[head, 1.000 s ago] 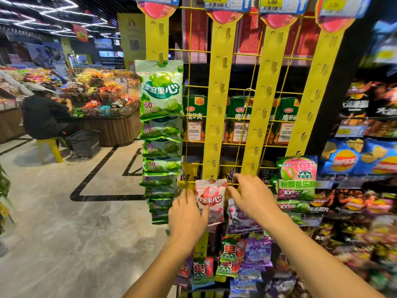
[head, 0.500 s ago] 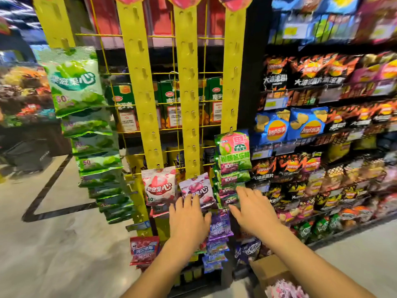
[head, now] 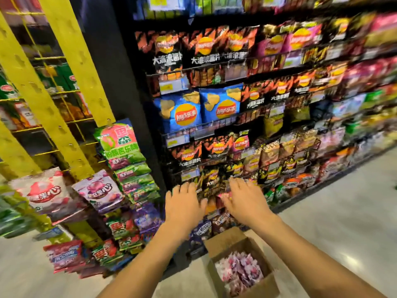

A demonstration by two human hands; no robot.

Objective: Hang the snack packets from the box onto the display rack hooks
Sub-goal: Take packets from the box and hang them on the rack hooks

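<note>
An open cardboard box stands on the floor at the bottom centre, holding several pink and white snack packets. The yellow display rack strips rise at the left. On them hang a pink packet, a purple packet and a green and pink column. My left hand and my right hand hover side by side above the box, fingers spread, palms down. Neither holds anything.
Black shelves full of crisp bags fill the right half, running away along the aisle. Blue crisp bags sit at mid height. Light polished floor lies at the lower right. The view is blurred by motion.
The view has swung right and down, away from the rack. Both hands have left the hung packets and moved right, over the box, which is now in full view.
</note>
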